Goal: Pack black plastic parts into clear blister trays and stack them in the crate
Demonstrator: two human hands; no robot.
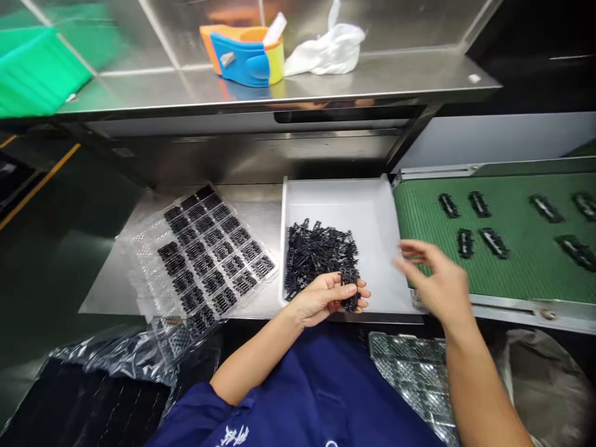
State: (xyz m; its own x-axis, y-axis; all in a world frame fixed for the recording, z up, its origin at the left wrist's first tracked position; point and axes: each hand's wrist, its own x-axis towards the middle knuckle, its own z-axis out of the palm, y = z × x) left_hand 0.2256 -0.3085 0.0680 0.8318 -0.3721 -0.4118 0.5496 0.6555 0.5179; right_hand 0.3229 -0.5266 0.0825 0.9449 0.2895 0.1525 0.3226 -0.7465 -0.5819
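My left hand point(328, 298) is closed around a small bunch of black plastic parts point(350, 292), over the front edge of a white tray point(377, 248). A heap of similar black parts point(316, 254) lies in the left half of that tray. My right hand point(431, 276), slightly blurred, hovers between the tray's right edge and the green conveyor belt point(428, 233); its fingers are bent and apart, with nothing visible between them. Several black assembled pieces point(494, 242) rest on the belt.
Clear compartment trays point(151, 273) filled with black parts lie at the left. A steel shelf point(400, 74) crosses above, holding a green bin point(40, 74), a blue-orange holder point(246, 59) and a white cloth point(330, 49). Another clear tray point(414, 372) sits below the bench.
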